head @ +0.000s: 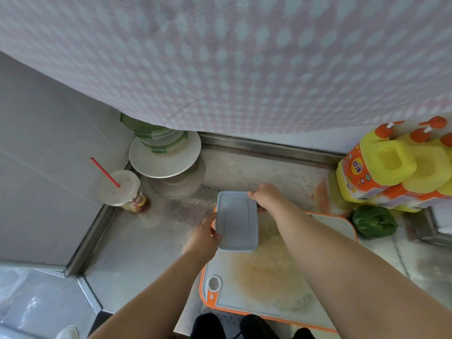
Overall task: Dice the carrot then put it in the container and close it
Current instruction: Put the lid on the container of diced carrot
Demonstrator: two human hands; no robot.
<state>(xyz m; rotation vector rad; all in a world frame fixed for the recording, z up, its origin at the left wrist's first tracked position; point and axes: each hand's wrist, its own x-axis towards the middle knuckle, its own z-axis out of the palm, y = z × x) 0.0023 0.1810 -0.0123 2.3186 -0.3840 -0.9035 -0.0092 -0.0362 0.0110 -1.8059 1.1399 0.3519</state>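
Pale blue lidded container (pixel 236 220) at the far-left end of the cutting board (pixel 269 277), lid on. Left hand (pixel 204 238) at the container's near-left edge, fingers curled onto the rim, thumb on the lid. Right hand (pixel 266 196) at the far-right corner, fingers bent over the edge and gripping it. Orange stain spread across the middle of the white, orange-rimmed board. No carrot pieces in sight; contents hidden under the lid. Steel desk (pixel 137 243) beneath. Far left, a lidded cup (pixel 122 189) with a red straw (pixel 105 172), and stacked plates (pixel 165 159) carrying green-clipped tubs (pixel 156 135). Right, yellow bottles (pixel 396 165) with orange caps; just near them, a green pepper (pixel 375 221). Dotted curtain (pixel 244 57) hanging across the far side.
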